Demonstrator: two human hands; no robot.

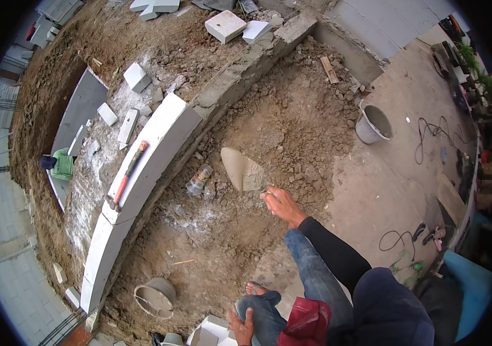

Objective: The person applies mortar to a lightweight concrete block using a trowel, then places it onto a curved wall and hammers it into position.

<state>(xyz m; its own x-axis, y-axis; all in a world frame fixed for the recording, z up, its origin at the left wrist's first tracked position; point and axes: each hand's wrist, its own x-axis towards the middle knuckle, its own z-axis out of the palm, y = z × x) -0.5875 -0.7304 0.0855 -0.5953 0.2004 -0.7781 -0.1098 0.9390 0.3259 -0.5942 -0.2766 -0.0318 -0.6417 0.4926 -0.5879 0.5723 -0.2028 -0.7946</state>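
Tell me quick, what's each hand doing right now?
Left hand: open, by the bent knee, nothing visibly held.
Right hand: closed, holding a trowel-like tool.

Clearly an outdoor building site, to judge by the bare, churned soil (292, 115) spread over much of the ground. Crossed by a low wall (165, 127) of big white blocks, continued at the top by a rough grey strip (228, 81) like mortar or concrete. Strewn beyond that with loose white blocks (136, 76). Equipped with a red-handled hammer (122, 187), laid on top of the wall, a grey bucket (367, 132) near the soil's right edge and a second bucket (165, 286) toward the bottom. Shared with another person in green (62, 164) on the left. Bordered at far left by grey blockwork (12, 294), on the right by flat, hard floor (384, 190).
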